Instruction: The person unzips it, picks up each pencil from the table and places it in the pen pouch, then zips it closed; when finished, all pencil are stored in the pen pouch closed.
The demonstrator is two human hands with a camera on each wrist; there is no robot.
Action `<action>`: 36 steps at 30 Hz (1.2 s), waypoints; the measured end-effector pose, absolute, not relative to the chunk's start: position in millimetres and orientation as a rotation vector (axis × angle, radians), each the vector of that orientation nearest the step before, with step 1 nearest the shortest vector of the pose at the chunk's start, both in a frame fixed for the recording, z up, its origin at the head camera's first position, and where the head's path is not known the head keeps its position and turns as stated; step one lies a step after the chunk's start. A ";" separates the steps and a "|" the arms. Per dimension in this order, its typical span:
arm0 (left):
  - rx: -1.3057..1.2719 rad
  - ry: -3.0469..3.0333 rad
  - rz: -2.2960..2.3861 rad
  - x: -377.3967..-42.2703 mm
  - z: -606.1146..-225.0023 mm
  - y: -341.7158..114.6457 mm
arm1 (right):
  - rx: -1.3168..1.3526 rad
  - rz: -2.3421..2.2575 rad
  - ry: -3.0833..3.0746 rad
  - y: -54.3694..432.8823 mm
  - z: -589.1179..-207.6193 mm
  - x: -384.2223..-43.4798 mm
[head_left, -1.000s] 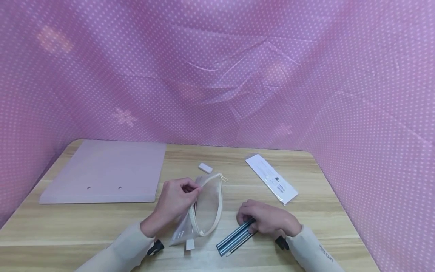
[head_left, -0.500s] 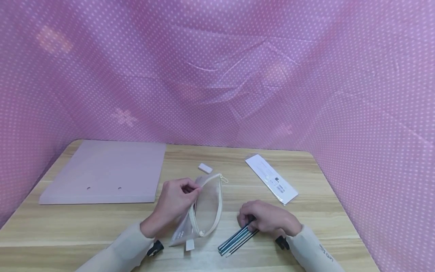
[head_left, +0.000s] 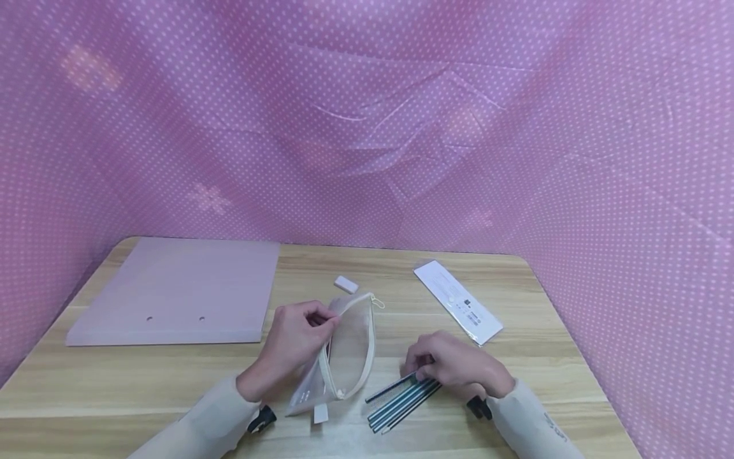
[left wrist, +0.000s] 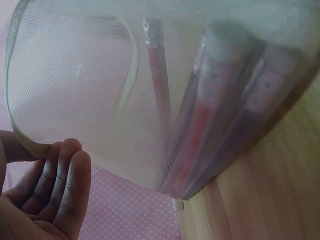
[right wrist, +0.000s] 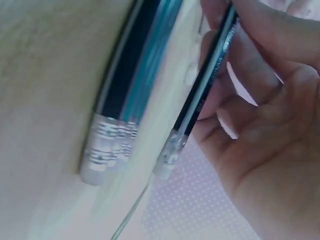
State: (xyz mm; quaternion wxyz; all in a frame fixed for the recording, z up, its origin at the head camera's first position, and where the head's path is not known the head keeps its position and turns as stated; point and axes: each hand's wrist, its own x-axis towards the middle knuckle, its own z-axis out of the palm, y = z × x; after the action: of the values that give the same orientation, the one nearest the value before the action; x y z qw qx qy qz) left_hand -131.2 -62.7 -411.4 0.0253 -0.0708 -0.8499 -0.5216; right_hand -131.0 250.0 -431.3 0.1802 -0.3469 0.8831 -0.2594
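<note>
My left hand [head_left: 298, 335] pinches the edge of a see-through mesh zip pouch [head_left: 351, 344], whose mouth gapes toward the right. Through the mesh, the left wrist view shows several pencils [left wrist: 194, 145] with eraser ends, some red. Over on the right, my right hand [head_left: 453, 362] pinches one dark striped pencil [right wrist: 207, 75] between thumb and fingers. That pencil is apart from a small bundle of teal and black pencils [head_left: 401, 407] lying on the table just below the hand. The fingertips of the right hand are partly hidden in the head view.
A white eraser [head_left: 346, 284] lies behind the pouch. A flat white packet [head_left: 459, 302] in clear wrap is at the back right. The large pale folder [head_left: 183, 290] covers the table's left back. Pink dotted cloth [head_left: 367, 159] hangs around the wooden table [head_left: 143, 382].
My right hand has lifted one pencil away from the bundle and shifted slightly up and right. The left hand and the pouch stay in place.
</note>
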 end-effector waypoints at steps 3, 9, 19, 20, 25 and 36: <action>-0.234 -2.627 -1.598 -131.6 -411.8 -63.2 | -0.974 -0.819 2.538 250.9 -429.4 -132.5; -0.253 -2.619 -1.597 -132.4 -411.7 -63.9 | -0.907 -1.052 2.531 250.0 -425.5 -135.2; -0.251 -2.612 -1.612 -131.9 -411.8 -63.0 | -0.640 -1.319 2.441 244.5 -429.2 -143.2; -0.247 -2.612 -1.613 -131.9 -411.6 -62.9 | -0.618 -1.330 2.432 243.4 -429.4 -143.5; -0.220 -2.621 -1.627 -131.7 -410.9 -62.0 | -0.492 -1.314 2.422 237.2 -430.2 -144.3; -0.223 -2.613 -1.651 -130.2 -411.2 -61.3 | -0.312 -1.523 2.029 219.8 -435.4 -142.5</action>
State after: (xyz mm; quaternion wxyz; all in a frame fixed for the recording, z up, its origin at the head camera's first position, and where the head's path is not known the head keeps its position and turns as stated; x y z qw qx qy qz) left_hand -130.2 -61.3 -411.2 0.0215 -0.0720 -0.8430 -0.5327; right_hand -142.5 219.8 -435.4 0.2884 -0.1170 0.7600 -0.5705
